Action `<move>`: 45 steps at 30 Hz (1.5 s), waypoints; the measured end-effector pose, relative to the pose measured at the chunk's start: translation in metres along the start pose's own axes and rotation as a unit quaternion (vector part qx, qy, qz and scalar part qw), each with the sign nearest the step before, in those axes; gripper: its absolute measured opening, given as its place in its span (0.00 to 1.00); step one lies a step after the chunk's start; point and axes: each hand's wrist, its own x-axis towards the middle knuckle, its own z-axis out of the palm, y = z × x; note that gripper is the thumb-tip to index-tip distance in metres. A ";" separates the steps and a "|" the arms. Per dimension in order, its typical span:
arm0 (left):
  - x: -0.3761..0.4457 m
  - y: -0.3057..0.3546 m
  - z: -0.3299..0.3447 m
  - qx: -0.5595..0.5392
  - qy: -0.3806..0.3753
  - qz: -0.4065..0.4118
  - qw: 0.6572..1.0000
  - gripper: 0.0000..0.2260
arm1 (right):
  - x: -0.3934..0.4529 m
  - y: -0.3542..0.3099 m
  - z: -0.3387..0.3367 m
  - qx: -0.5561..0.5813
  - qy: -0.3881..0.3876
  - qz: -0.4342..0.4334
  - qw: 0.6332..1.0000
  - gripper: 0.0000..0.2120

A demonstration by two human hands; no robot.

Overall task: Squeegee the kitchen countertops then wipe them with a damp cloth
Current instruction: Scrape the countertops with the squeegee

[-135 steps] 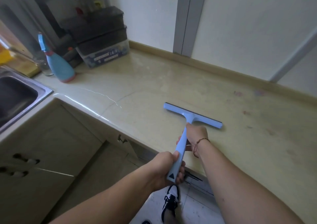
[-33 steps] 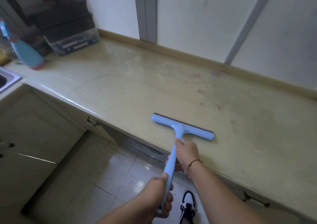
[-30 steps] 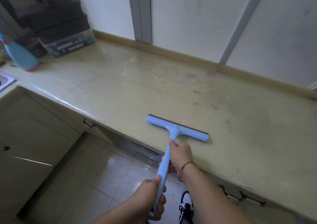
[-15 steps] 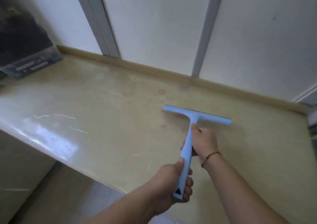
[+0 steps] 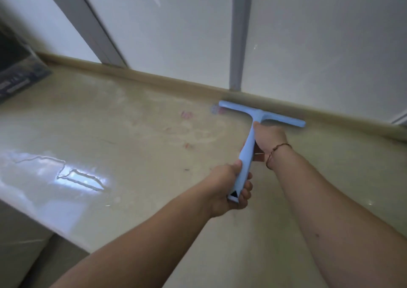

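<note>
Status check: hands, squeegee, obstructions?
Left hand and right hand both gripping light-blue plastic squeegee. Blade at back edge of beige countertop. Path clear; puddle front-left.

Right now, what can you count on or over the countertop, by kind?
Squeegee: 1
Hands on its handle: 2, left hand and right hand
Bracelet: 1
Dark container at the left edge: 1
Total: 5

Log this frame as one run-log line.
step: squeegee pass | squeegee: blade at back edge of countertop | left hand: handle end | right hand: near head
</note>
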 end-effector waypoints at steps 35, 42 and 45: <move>-0.168 -0.267 -0.096 -0.039 0.009 -0.061 0.997 0.18 | -0.280 0.183 0.046 0.031 0.009 0.056 0.998 0.19; -0.183 -0.281 -0.093 -0.041 0.016 -0.062 0.997 0.19 | -0.299 0.190 0.045 -0.004 0.011 0.055 0.998 0.18; -0.191 -0.288 -0.090 -0.052 0.007 -0.062 0.997 0.19 | -0.310 0.190 0.041 0.012 -0.007 0.069 0.997 0.17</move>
